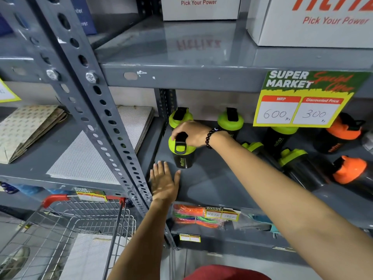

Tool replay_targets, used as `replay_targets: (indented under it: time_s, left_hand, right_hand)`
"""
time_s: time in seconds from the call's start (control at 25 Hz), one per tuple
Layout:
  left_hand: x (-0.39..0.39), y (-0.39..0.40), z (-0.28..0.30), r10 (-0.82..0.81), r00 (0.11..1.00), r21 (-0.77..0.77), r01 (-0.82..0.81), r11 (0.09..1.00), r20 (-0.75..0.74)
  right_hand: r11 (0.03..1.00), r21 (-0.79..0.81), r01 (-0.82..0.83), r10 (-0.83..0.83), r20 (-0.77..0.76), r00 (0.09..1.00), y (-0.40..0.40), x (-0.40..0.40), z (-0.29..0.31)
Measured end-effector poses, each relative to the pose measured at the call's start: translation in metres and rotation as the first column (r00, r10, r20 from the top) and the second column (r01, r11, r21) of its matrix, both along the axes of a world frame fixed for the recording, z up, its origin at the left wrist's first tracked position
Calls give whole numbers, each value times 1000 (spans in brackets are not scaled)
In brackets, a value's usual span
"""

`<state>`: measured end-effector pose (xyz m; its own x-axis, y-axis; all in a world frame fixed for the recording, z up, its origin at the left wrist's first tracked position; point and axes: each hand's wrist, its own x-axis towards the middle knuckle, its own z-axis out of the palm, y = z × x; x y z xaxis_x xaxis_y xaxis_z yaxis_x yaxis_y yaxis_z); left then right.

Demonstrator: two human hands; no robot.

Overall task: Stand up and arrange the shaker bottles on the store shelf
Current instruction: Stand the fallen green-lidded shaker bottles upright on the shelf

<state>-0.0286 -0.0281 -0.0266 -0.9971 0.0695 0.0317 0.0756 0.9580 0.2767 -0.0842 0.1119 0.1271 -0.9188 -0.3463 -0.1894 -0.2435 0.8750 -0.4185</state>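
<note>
At centre-left, the left hand [164,181] lies flat and empty on the shelf [212,184]. The right hand [191,134], fingers closed on its lid, seems to be setting an upright green shaker bottle [182,152] down. Toppled bottles [298,168] at right probably need standing next.

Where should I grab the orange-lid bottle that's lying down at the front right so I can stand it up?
Probably around the dark body just below the orange lid, coming from above. The bottle lies on its side on the shelf, so its round body faces up with open room above.
</note>
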Motion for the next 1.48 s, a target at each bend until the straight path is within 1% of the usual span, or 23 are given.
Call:
replay_targets:
  time_s: [0.16,0.2,0.32,0.4,0.52,0.64,0.72,0.8,0.84,0.88,0.92,0.96,1.0,1.04,1.08,1.12,1.24,1.32,1.36,1.4,1.44,1.48]
  left_hand:
    - [0,-1,-1,2,1000,-5,-2,1000,-8]
    - [0,-1,-1,1,1000,-3,-1,1000,-9]
    - [1,-1,0,-3,1000,-4,3,1000,-11]
    - [2,0,2,-2,1000,-10,2,1000,-3]
    - [2,1,3,1,1000,-14,-1,1000,11]
    - [3,1,5,-1,1000,28,0,1000,9]
    - [4,2,7,-12,1000,76,12,997,2]
    - [5,6,9,-20,1000,118,19,993,4]
    - [6,8,8,-16,1000,136,14,991,9]
    - [6,10,7,-9,1000,153,7,988,13]
    - [7,14,6,-5,1000,164,2,986,17]
    - [7,15,4,6,1000,167,-9,986,20]
    - [7,17,3,14,1000,164,-18,986,25]
    - [7,18,3,23,999,163,-27,986,29]
    - [6,19,3,33,999,161,-38,986,35]
    - [7,21,4,39,998,160,-45,986,40]
    - [6,26,6,49,998,157,-54,986,37]
    - [6,28,5,45,999,142,-49,989,28]
    - [6,28,4,42,999,134,-45,990,24]
    - [5,28,3,41,999,129,-44,991,23]
    - [5,28,2,42,999,127,-45,991,23]
    - [5,28,1,42,999,126,-44,991,20]
  right_hand:
    - [990,-126,65,-66,-8,998,1,5,-2]
    - [989,-127,69,-70,-1,998,2,5,-2]
    - [999,23,28,-30,58,998,4,7,-6]
    - [997,67,40,-44,54,998,2,9,-10]
    - [997,48,68,-69,21,997,-1,11,-12]
    - [996,-19,86,-84,62,994,1,18,-12]
    - [981,-131,144,-139,48,989,8,28,-7]
    - [945,-220,243,-263,-65,963,25,39,-5]
    - [917,-223,330,-364,-137,921,38,44,-8]
    - [870,-191,455,-488,-203,849,53,49,-13]
    - [789,-124,601,-611,-254,750,70,56,-20]
    - [700,-28,713,-690,-285,666,85,62,-26]
    - [623,85,778,-734,-279,619,100,69,-33]
    - [577,193,794,-754,-248,608,111,77,-39]
    - [559,269,784,-760,-211,615,119,82,-45]
    - [556,309,772,-759,-190,623,125,88,-51]
    - [568,323,757,-727,-234,646,135,95,-68]
    - [584,287,759,-703,-288,650,136,96,-72]
    - [609,238,757,-699,-291,653,136,96,-70]
    - [647,149,748,-705,-256,661,137,94,-66]
    - [680,17,733,-717,-190,670,137,93,-61]
    - [691,-127,712,-723,-115,681,138,90,-57]
